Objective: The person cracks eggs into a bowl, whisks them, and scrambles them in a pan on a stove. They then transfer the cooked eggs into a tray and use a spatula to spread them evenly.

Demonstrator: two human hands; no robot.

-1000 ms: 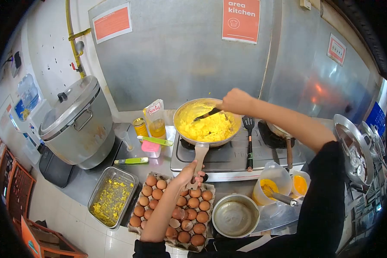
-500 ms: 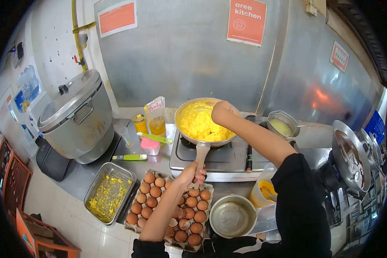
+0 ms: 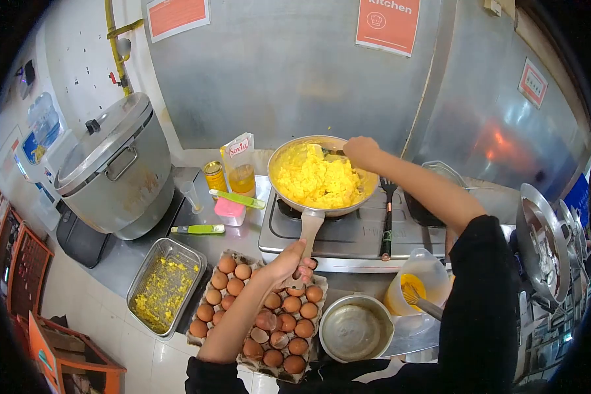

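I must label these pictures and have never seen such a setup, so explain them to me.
There is no robot: these are a person's bare hands. Every picture comes from one camera worn on the head, looking forward and down. The left hand holds the handle of a frying pan on the stove; the right hand holds a dark utensil at the scrambled eggs in it. In front of the stove are a cardboard tray of eggs, a metal pot and a plastic jug with a whisk. A metal tray sits farther left.

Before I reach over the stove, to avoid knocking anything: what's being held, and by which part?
Left hand: the pan, by its handle. Right hand: a utensil reaching into the pan, by its upper end.
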